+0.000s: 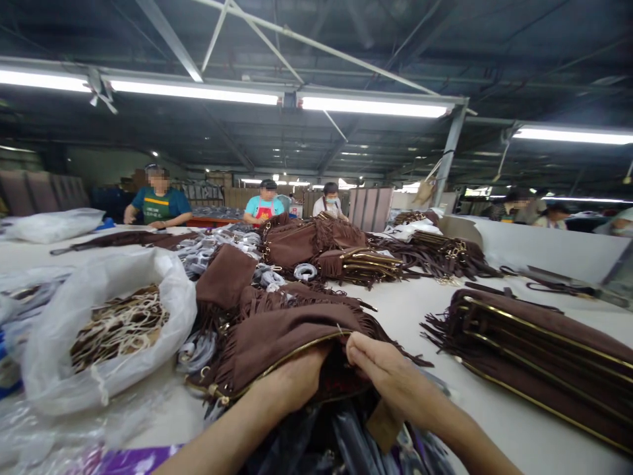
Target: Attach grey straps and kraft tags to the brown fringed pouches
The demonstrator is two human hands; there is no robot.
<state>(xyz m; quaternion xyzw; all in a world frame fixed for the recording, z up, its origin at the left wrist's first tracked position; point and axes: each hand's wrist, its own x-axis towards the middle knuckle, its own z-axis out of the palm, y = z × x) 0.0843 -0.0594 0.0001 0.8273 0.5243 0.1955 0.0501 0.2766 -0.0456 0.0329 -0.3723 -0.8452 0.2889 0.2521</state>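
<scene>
A brown fringed bag (281, 336) lies in front of me with its gold zipper open. My left hand (299, 379) reaches into the opening; its fingers are hidden inside the bag. At the right end of the zipper, my right hand (378, 363) has its fingers closed on the bag's edge. A brown tag (384, 425) hangs below my right wrist. Under the bag are dark, plastic-wrapped straps (356, 429).
Left stands a white plastic sack (111, 343) holding tags with strings. Brown bags (297, 241) and wrapped straps are piled ahead. Stacked bags (548, 356) lie right on the white table (410, 310). Several people work beyond, one in dark green (159, 206).
</scene>
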